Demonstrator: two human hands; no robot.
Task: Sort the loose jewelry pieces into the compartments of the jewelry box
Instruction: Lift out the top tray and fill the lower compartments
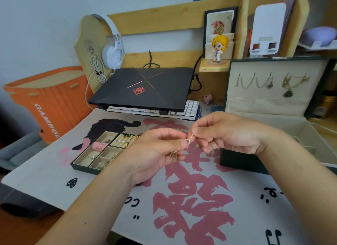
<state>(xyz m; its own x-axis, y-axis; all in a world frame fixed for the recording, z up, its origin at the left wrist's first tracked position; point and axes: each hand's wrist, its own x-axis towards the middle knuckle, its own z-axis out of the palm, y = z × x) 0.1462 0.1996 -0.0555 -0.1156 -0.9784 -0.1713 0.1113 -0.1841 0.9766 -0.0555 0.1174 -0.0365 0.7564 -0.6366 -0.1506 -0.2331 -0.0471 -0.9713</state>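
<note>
Above the printed mat (pixel 191 208), beside the open jewelry box (pixel 273 98), your left hand (pixel 155 153) and right hand (pixel 228 133) are both pinching a gold chain (pixel 188 140); keep untangling slowly before choosing a compartment in the tray (pixel 87 158).

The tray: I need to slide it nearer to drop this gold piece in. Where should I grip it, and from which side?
Grip the near-left corner of the tray, coming from the left with the left hand. Its dark outer rim is bare and exposed there, while the right end is hidden behind that hand. Pinch the rim only, since the compartments hold loose pieces. Both hands pinch the gold piece, so free one first.
</note>
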